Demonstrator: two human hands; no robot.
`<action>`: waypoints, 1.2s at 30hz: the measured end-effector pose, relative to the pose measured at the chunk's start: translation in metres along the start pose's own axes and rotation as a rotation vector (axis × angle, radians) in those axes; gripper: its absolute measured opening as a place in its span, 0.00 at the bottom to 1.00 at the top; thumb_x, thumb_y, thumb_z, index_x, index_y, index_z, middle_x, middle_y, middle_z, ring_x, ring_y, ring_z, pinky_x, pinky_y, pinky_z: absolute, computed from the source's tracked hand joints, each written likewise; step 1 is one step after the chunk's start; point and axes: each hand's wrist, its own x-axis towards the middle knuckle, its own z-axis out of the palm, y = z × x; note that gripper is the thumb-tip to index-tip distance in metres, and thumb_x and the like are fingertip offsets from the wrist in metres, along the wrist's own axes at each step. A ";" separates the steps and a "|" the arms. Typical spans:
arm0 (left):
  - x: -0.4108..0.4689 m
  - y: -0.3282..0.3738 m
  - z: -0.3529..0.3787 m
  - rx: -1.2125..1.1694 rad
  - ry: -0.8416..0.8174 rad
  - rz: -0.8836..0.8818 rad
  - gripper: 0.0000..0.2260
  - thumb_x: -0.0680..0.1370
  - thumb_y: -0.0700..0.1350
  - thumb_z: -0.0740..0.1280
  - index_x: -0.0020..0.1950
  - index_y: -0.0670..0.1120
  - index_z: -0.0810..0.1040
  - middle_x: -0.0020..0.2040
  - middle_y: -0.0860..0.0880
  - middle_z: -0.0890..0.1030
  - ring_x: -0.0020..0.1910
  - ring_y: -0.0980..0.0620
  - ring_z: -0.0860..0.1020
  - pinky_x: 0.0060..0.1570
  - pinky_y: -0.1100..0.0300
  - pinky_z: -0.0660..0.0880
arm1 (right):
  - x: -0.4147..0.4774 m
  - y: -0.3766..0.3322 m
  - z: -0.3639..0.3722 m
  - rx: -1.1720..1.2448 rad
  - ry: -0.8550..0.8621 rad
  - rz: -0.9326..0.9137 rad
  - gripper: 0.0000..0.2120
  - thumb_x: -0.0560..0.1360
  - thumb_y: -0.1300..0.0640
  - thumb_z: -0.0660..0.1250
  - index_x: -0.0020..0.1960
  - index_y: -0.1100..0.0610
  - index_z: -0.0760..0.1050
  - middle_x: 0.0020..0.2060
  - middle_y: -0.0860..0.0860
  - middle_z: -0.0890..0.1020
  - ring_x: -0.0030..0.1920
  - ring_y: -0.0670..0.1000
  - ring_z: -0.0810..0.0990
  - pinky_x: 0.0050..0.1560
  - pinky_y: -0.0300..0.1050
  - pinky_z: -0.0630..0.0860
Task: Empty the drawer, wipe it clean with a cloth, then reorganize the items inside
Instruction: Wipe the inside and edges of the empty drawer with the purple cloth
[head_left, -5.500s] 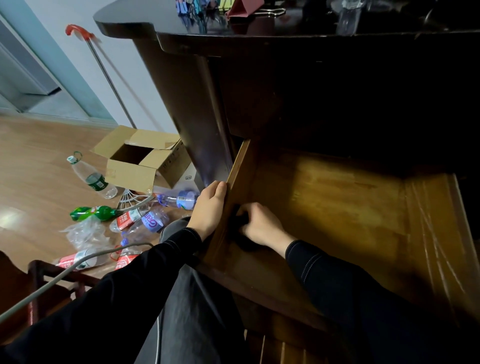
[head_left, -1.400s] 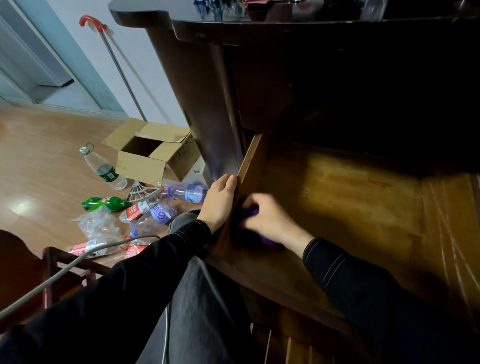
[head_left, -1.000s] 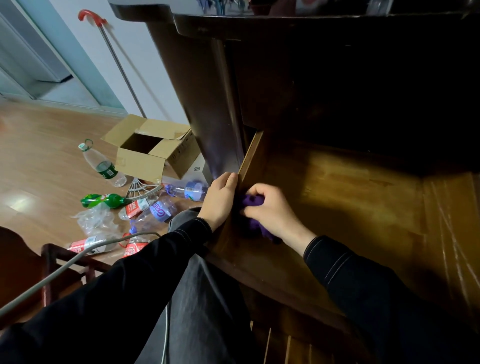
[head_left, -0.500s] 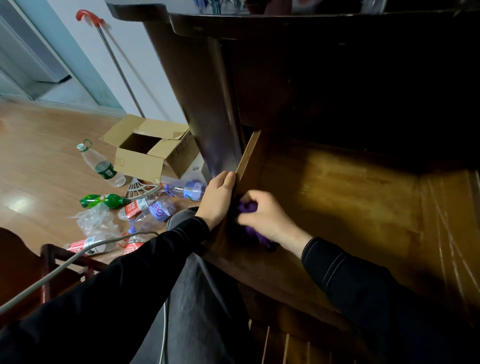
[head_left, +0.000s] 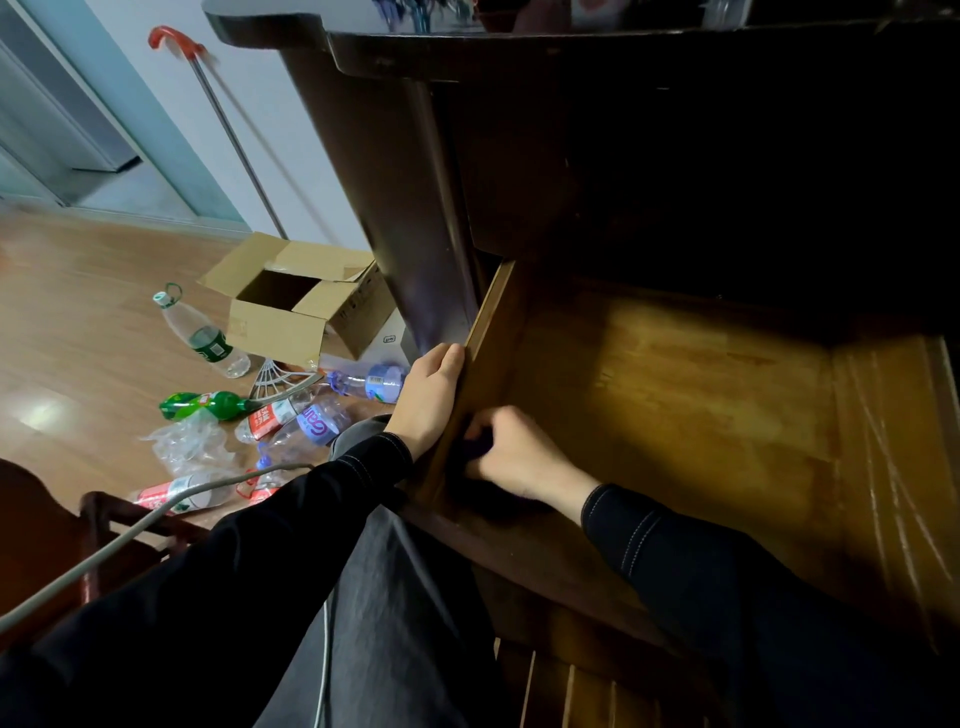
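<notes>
Dark purple cloth (head_left: 480, 447) is sitting bunched in the drawer's (head_left: 675, 395) front-left corner, pressed against the inside of the left wall by the right hand (head_left: 514, 454), whose fingers are curling closed around it. The left hand (head_left: 434, 400) is resting flat on the outside of that same wall, gripping nothing. The drawer is lying pulled out and bare, its unwiped floor stretching rightward and back from the cloth, so the right hand looks best placed to sweep that way.
</notes>
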 end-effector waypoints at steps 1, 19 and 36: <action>0.000 0.000 0.000 0.002 0.000 0.001 0.17 0.86 0.48 0.55 0.55 0.36 0.76 0.53 0.34 0.79 0.56 0.36 0.77 0.62 0.40 0.72 | 0.001 -0.001 -0.004 0.019 0.015 -0.021 0.11 0.66 0.59 0.76 0.39 0.47 0.75 0.41 0.47 0.83 0.45 0.52 0.82 0.48 0.51 0.81; 0.000 0.001 -0.001 0.004 -0.011 -0.012 0.17 0.86 0.50 0.55 0.58 0.41 0.77 0.55 0.39 0.81 0.57 0.42 0.79 0.65 0.41 0.72 | -0.007 -0.005 0.000 0.230 0.042 -0.049 0.10 0.65 0.59 0.75 0.42 0.49 0.77 0.38 0.44 0.83 0.41 0.48 0.81 0.42 0.45 0.79; 0.002 -0.001 0.001 0.002 -0.006 -0.029 0.17 0.86 0.51 0.55 0.58 0.42 0.77 0.54 0.40 0.81 0.56 0.43 0.78 0.64 0.42 0.72 | 0.005 0.007 -0.009 0.041 0.119 0.041 0.11 0.71 0.57 0.74 0.46 0.47 0.74 0.44 0.47 0.82 0.48 0.52 0.81 0.47 0.51 0.80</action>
